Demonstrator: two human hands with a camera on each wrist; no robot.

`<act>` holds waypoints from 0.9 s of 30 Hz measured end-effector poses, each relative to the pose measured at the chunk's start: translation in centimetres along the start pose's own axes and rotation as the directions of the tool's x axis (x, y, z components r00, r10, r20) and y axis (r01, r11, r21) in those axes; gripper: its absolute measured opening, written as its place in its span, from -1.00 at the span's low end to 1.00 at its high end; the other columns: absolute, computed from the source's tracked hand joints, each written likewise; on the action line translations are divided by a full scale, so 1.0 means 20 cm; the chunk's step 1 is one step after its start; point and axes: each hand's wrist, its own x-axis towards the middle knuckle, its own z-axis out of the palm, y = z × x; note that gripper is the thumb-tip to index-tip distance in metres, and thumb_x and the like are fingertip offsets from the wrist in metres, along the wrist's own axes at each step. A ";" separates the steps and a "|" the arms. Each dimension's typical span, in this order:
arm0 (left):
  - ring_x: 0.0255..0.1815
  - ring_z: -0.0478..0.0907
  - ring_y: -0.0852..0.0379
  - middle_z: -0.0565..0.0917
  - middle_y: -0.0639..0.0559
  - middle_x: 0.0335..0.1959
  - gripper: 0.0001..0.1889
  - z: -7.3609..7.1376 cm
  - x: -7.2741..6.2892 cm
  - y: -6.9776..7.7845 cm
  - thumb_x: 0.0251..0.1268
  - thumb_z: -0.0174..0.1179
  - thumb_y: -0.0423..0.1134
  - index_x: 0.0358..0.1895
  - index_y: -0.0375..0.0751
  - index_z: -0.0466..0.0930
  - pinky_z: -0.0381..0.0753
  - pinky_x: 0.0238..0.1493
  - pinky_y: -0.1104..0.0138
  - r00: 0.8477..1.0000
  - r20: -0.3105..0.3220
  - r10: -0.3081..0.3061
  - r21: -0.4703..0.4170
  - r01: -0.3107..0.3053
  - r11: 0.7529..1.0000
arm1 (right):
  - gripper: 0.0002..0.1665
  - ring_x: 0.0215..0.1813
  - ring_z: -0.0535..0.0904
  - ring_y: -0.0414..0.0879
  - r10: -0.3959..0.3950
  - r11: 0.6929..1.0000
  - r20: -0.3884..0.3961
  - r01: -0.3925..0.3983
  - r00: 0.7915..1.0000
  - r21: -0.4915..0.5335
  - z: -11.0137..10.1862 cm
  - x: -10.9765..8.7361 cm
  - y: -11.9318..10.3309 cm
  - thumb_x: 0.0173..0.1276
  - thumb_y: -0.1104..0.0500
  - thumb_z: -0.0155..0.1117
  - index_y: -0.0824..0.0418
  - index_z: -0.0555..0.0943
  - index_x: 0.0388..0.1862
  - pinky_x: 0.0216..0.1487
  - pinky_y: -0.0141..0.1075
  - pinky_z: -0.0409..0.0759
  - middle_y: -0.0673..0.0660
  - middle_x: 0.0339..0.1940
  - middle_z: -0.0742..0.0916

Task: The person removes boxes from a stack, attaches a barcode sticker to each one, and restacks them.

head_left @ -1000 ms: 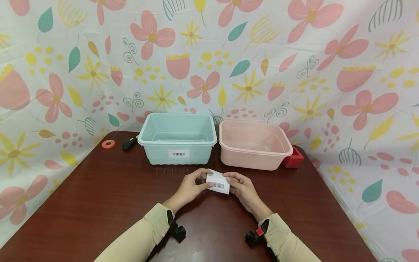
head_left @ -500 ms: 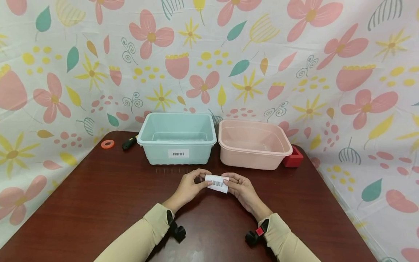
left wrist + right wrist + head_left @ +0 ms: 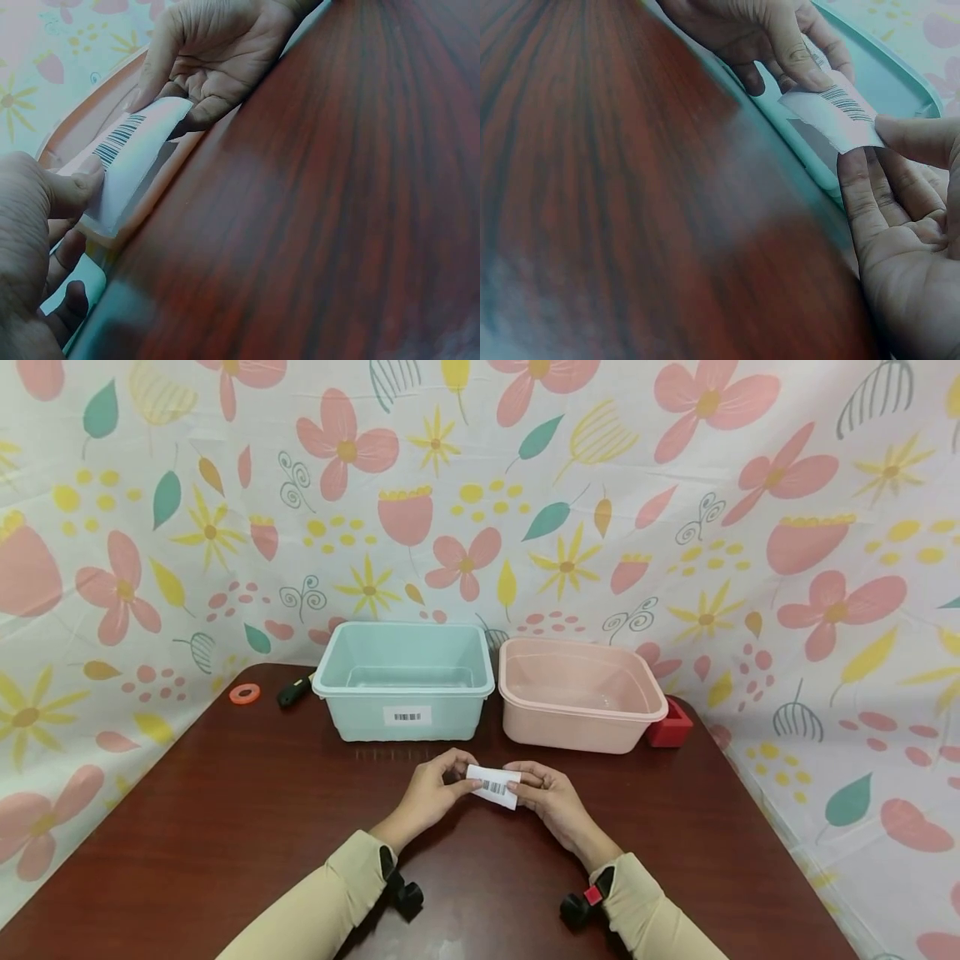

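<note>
A white barcode label (image 3: 495, 785) is held above the table between both hands, in front of the two tubs. My left hand (image 3: 427, 795) pinches its left end, thumb on the printed face. At the right end, my right hand (image 3: 557, 803) pinches it between thumb and fingers. The left wrist view shows the label (image 3: 142, 157) bowed, with black bars across its middle. In the right wrist view, a small white strip (image 3: 815, 54) shows behind the left thumb; whether it belongs to the label (image 3: 847, 127) I cannot tell.
Behind the hands stand a light blue tub (image 3: 405, 693) bearing a barcode label (image 3: 407, 716) and a pink tub (image 3: 581, 693). A red box (image 3: 670, 724) sits beside the pink one. An orange ring (image 3: 244, 694) and a dark-handled tool (image 3: 295, 692) lie at the back left.
Both hands keep their grip near the same spot. The label has changed tilt: the blank part above the bars, seen a second ago, shows less now.
</note>
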 end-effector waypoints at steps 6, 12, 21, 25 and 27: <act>-0.29 0.61 0.20 0.67 0.26 -0.44 -0.76 0.00 -0.01 0.00 0.13 0.50 -0.26 -0.18 0.11 0.68 0.60 -0.13 0.11 1.000 -0.015 -0.009 -0.068 0.008 0.998 | -0.44 -0.02 0.68 -0.07 0.006 0.999 0.000 -0.006 1.000 -0.033 0.01 -0.01 0.00 0.36 0.35 0.34 0.59 0.41 0.25 -0.10 -0.31 0.65 0.18 -0.01 0.76; -0.27 0.64 0.18 0.72 0.22 -0.41 -0.81 0.00 0.01 0.00 0.15 0.48 -0.27 -0.21 0.09 0.72 0.59 -0.15 0.21 0.999 -0.026 -0.031 -0.119 0.028 0.992 | -0.47 -0.01 0.68 -0.07 -0.001 0.999 -0.005 0.000 1.000 -0.034 0.00 -0.01 -0.01 0.42 0.30 0.30 0.59 0.42 0.24 -0.08 -0.29 0.65 0.19 0.01 0.74; -0.25 0.60 0.17 0.69 0.19 -0.34 -0.88 -0.01 0.01 -0.01 0.16 0.49 -0.19 -0.25 0.10 0.78 0.57 -0.16 0.28 0.998 -0.058 -0.019 -0.135 0.011 0.991 | -0.49 0.01 0.68 -0.05 -0.008 0.999 -0.001 0.008 1.000 -0.051 0.00 0.00 -0.01 0.57 0.17 0.14 0.58 0.44 0.25 0.00 -0.23 0.65 0.16 0.06 0.70; -0.26 0.58 0.18 0.66 0.21 -0.31 -0.91 -0.01 0.01 -0.01 0.17 0.49 -0.17 -0.28 0.13 0.81 0.57 -0.20 0.29 0.996 -0.090 -0.003 -0.108 -0.007 0.994 | -0.50 0.01 0.68 -0.04 -0.004 0.999 -0.004 0.004 1.000 -0.044 0.00 -0.01 -0.01 0.57 0.18 0.13 0.60 0.45 0.23 0.01 -0.22 0.65 0.16 0.04 0.71; -0.26 0.57 0.19 0.66 0.23 -0.30 -0.92 -0.01 0.01 -0.01 0.19 0.48 -0.17 -0.29 0.15 0.81 0.58 -0.21 0.28 0.995 -0.102 0.007 -0.103 -0.018 0.995 | -0.52 0.00 0.69 -0.05 -0.001 0.999 -0.010 0.000 1.000 -0.043 0.00 -0.01 -0.01 0.57 0.19 0.12 0.61 0.46 0.21 0.01 -0.22 0.65 0.16 0.03 0.71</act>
